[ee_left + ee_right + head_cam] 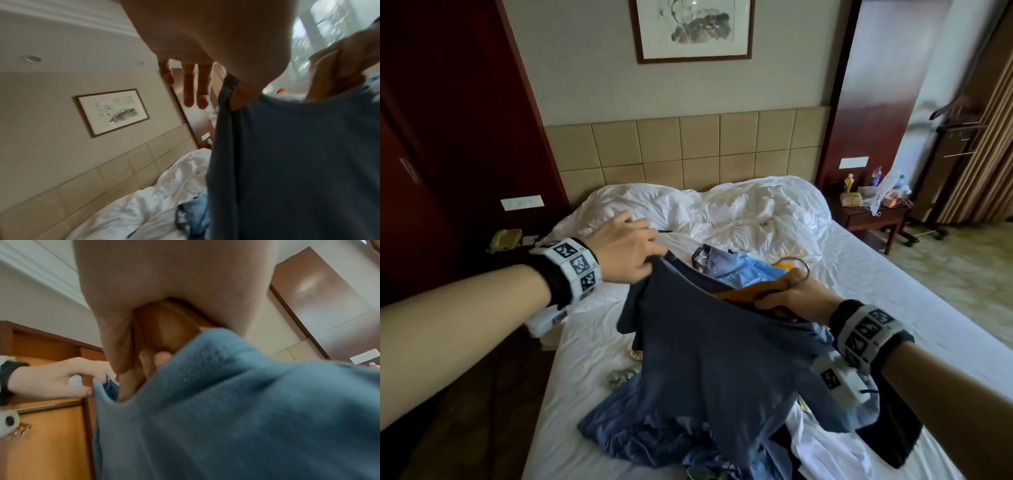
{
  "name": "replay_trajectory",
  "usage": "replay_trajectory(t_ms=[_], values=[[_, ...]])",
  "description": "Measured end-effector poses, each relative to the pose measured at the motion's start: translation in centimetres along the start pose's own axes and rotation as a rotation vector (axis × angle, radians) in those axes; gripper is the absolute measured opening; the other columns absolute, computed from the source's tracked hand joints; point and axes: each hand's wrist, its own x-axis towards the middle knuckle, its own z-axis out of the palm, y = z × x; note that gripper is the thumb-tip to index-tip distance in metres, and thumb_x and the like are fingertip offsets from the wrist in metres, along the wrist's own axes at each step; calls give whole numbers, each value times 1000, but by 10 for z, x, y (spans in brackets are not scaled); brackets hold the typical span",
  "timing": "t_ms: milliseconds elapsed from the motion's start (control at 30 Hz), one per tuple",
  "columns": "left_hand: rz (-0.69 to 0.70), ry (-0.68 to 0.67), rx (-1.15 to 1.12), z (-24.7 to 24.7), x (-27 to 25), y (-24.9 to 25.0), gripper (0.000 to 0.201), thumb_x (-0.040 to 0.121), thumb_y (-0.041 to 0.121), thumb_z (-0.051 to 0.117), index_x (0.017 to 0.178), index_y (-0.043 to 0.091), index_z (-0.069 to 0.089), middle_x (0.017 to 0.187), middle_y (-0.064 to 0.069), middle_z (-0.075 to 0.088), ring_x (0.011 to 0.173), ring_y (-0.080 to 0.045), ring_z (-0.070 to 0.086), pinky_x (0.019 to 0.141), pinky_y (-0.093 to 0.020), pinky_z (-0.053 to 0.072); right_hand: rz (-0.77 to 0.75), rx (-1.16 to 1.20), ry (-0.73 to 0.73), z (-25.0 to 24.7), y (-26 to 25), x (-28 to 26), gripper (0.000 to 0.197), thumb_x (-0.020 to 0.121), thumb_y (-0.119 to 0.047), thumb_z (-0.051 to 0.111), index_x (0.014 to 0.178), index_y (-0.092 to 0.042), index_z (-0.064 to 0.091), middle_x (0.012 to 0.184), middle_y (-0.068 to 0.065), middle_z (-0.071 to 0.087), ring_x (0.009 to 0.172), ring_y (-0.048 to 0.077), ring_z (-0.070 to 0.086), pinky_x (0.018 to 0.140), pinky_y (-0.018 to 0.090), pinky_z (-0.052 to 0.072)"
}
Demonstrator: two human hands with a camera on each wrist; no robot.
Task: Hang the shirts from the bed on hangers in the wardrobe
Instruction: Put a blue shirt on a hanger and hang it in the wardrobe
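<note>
A dark blue shirt hangs lifted above the bed. My left hand pinches its neck edge between thumb and forefinger, the other fingers stretched out. My right hand grips a brown wooden hanger with a metal hook, which sits partly inside the shirt's neck. In the right wrist view the hanger is wrapped by my fingers above the blue cloth. The left wrist view shows the shirt under my thumb. A light blue shirt and more clothes lie on the bed.
A crumpled white duvet covers the head of the bed. A dark red wardrobe stands to the left. A nightstand with bottles is at the right, a valet stand beyond it. A white garment lies near the bed's front.
</note>
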Motion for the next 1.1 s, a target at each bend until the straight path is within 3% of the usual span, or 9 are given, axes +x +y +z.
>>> replay_trajectory(t_ms=[67, 167, 300, 467, 600, 733, 900, 1033, 1100], values=[[38, 24, -75, -4, 9, 20, 22, 76, 40, 48, 82, 30, 66, 78, 8, 59, 79, -16, 56, 76, -35, 42, 18, -14, -12, -5, -14, 4, 21, 78, -9, 78, 66, 4, 67, 54, 13, 55, 48, 23, 46, 45, 27, 37], [58, 74, -159, -4, 10, 36, 19, 75, 40, 47, 75, 27, 61, 75, 9, 56, 76, -14, 54, 74, -31, 39, -24, -10, -50, -15, -41, 5, 20, 79, -7, 77, 60, -2, 70, 55, 16, 54, 44, 22, 45, 44, 24, 39], [-25, 132, -458, -8, 13, 51, 22, 82, 41, 60, 96, 25, 54, 88, 11, 58, 80, -13, 55, 77, -28, 43, -44, -65, -87, -19, -61, 5, 23, 77, -8, 78, 80, 13, 70, 54, 14, 57, 48, 23, 51, 46, 25, 44], [-187, 87, -732, -6, 33, 88, 33, 90, 43, 63, 114, 22, 53, 86, 8, 60, 78, -19, 62, 70, -33, 49, -172, -88, -118, -15, -78, 4, 18, 81, -7, 76, 63, -9, 74, 57, 12, 62, 52, 25, 57, 51, 28, 51], [-327, 99, -766, -5, 38, 97, 26, 95, 39, 57, 106, 16, 53, 81, 1, 58, 74, -23, 59, 68, -36, 46, -257, -244, -61, -28, -61, 5, 22, 81, -24, 79, 88, -4, 74, 72, 9, 72, 63, 16, 65, 65, 29, 55], [-433, 133, -810, -10, 28, 97, 27, 95, 34, 58, 111, 12, 54, 85, 0, 58, 76, -21, 58, 69, -33, 43, -257, -446, -6, -42, -26, 6, 12, 83, -16, 77, 83, -8, 68, 71, -1, 60, 67, 10, 54, 71, 30, 45], [-556, 161, -729, -20, 19, 95, 28, 94, 41, 59, 103, 14, 58, 85, 0, 60, 76, -19, 57, 65, -30, 38, -308, -480, -15, -53, -30, 3, 19, 84, -5, 72, 84, -23, 66, 77, -8, 63, 71, 4, 56, 73, 19, 41], [-620, 168, -797, -27, 12, 96, 24, 94, 37, 60, 95, 13, 57, 83, 0, 58, 77, -20, 58, 68, -32, 43, -255, -531, 43, -50, -20, 1, 33, 80, -7, 74, 111, -16, 68, 105, 4, 64, 96, 22, 61, 89, 33, 49], [-645, 152, -799, -26, 7, 98, 26, 95, 36, 60, 99, 10, 58, 88, -4, 61, 81, -22, 59, 74, -34, 46, -299, -542, 16, -47, -21, 0, 27, 80, -11, 77, 103, -20, 67, 103, 4, 65, 90, 19, 60, 85, 30, 47]])
